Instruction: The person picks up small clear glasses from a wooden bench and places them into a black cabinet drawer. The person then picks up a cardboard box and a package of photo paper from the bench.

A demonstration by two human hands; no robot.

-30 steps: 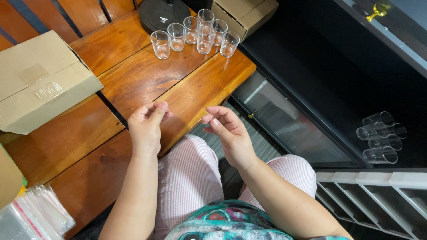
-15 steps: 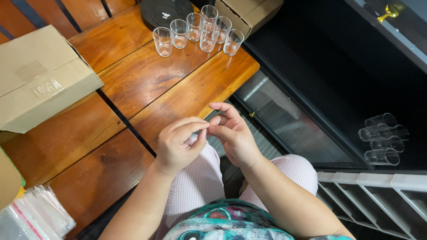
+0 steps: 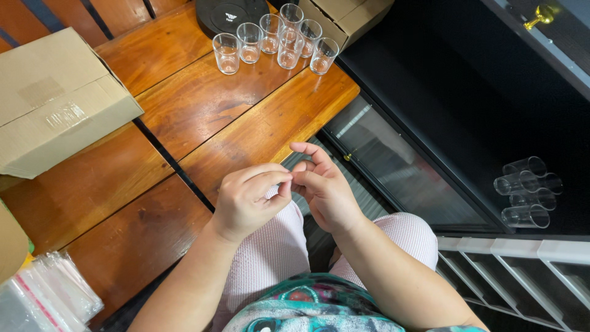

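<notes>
My left hand [image 3: 249, 197] and my right hand [image 3: 326, 187] meet over my lap, just off the near edge of the wooden table [image 3: 184, 117]. The left thumb and forefinger pinch against the right hand's curled fingertips. Anything between the fingers is too small or too hidden to make out. Several small clear glasses [image 3: 273, 40] stand upright in a cluster at the table's far end, well away from both hands.
A closed cardboard box [image 3: 55, 101] lies on the table's left side; another box [image 3: 350, 15] and a black round object [image 3: 230, 13] sit behind the glasses. Clear plastic bags [image 3: 43, 298] lie at bottom left. More clear glasses [image 3: 528, 190] lie on their sides in the dark cabinet at right.
My hands were apart above the table edge a second ago. They have come together and now touch at the fingertips, slightly nearer my lap.
</notes>
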